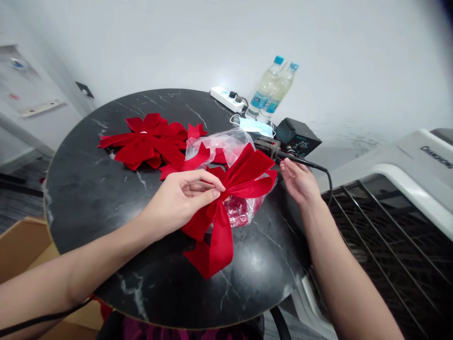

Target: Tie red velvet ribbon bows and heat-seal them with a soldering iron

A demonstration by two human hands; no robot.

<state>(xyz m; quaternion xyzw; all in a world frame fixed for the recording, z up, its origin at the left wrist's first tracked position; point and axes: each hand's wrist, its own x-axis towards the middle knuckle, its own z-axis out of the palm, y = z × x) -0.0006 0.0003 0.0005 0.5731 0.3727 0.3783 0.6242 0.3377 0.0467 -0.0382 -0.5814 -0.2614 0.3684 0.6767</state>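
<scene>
My left hand (187,198) pinches the centre of a large red bow (221,236), whose loops and tails spread out over the front middle of the table. Beneath and behind that bow lies a clear plastic bag (244,208) with more red material in it. To the right, my right hand (299,179) is raised with its fingers apart, beside the black handle and cable of a soldering iron (288,157) resting in its holder; nothing shows in that hand. More red bows (145,141) are piled at the back left of the table.
On the round black table (81,198) stand two bottles (271,89), a white power strip (226,98), a blue mask (256,126) and a black soldering station (299,137). A white heater (399,160) is at the right; a cardboard box (24,245) sits lower left.
</scene>
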